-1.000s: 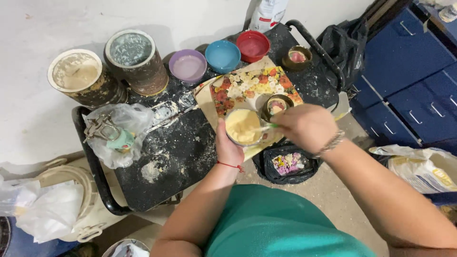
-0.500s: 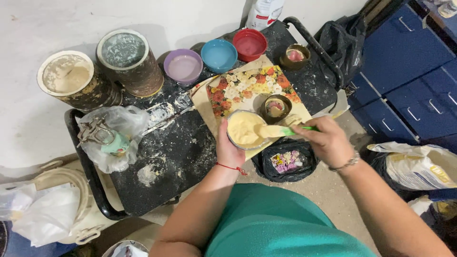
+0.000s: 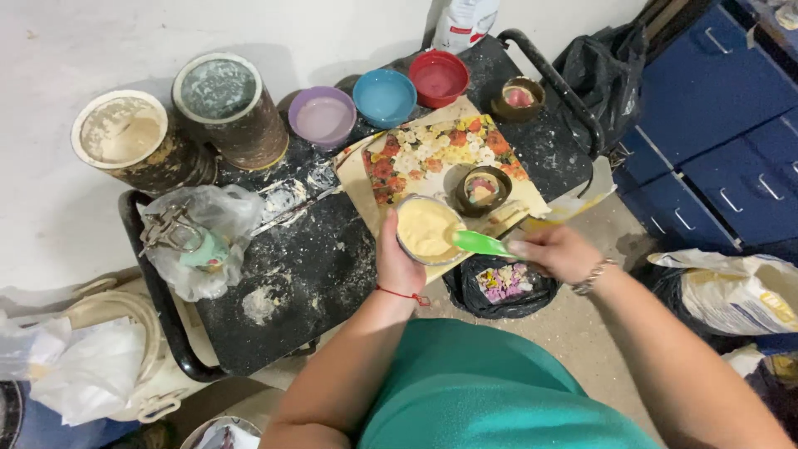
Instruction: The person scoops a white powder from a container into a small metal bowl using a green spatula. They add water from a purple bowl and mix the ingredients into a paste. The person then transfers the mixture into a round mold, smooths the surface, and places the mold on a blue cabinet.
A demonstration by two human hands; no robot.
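**Mixing bowl and spatula at the cart**

Head view: left hand (image 3: 397,259) wrapped around the bowl (image 3: 426,230) of pale-yellow paste above the tabletop (image 3: 307,274); right hand (image 3: 555,252) pinches the green spatula (image 3: 480,243). Contents likely thick, heavy, spillable; the rim-side grip suits.

A pale, scuffed wall (image 3: 66,50) runs beyond the hands, behind a black, powder-dusted cart (image 3: 307,274). Blue metal drawers (image 3: 731,141) stand to the right of the hands. Below them lies a speckled concrete floor (image 3: 573,324), evenly lit.
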